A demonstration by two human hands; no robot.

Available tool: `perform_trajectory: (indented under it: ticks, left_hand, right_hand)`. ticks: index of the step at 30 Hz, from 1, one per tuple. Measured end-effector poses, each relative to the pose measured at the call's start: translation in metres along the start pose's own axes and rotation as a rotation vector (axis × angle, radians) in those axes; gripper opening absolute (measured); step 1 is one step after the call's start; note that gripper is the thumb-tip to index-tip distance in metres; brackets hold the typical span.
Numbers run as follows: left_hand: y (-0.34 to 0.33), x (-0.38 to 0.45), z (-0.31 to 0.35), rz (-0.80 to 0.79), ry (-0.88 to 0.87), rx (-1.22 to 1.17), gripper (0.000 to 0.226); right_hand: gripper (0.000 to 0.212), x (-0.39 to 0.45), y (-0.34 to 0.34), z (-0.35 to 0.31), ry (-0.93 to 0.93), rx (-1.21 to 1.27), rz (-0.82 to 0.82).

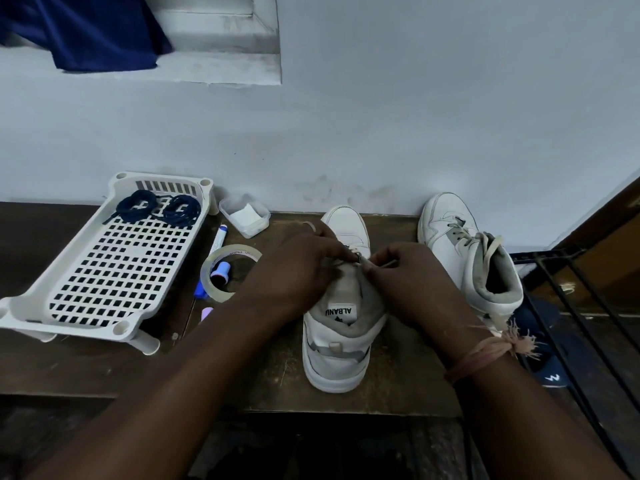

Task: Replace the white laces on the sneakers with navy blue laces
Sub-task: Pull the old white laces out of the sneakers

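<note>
I steady the near sneaker (pixel 341 327) at the bench's (pixel 69 362) front edge; my left hand (pixel 294 268) and right hand (pixel 412 282) pinch its white lace (pixel 356 256) to unthread. Navy laces (pixel 159 209) wait in the tray (pixel 104 268), far-left.

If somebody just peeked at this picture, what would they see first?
Probably the two hands in the middle: the left hand and right hand both pinch the white lace at the top of the near sneaker, which stands on the dark wooden table. Next, the navy blue laces coiled at the far end of the white slotted tray on the left, and the second sneaker by the wall on the right.
</note>
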State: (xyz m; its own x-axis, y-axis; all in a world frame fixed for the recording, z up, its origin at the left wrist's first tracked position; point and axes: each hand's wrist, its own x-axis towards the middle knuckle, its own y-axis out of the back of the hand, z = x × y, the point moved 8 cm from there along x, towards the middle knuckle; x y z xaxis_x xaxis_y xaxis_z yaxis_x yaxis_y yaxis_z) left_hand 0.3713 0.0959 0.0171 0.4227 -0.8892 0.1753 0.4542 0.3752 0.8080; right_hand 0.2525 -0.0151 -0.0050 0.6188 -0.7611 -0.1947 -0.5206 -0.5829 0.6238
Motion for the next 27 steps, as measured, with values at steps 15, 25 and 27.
perform_trajectory:
  ticks: [15, 25, 27]
  left_hand:
    - [0.025, -0.011, -0.032, 0.409, 0.431, -0.086, 0.013]
    - [0.001, 0.003, 0.0, 0.148, 0.119, 0.181, 0.016]
    - [0.003, 0.001, -0.002, 0.156, 0.132, 0.181, 0.014]
  right_hand:
    - [0.019, -0.004, 0.003, -0.006, 0.008, -0.076, 0.043]
    - [0.008, -0.002, -0.003, -0.006, 0.005, -0.14, 0.081]
    - [0.008, -0.002, -0.003, -0.007, 0.009, -0.134, 0.09]
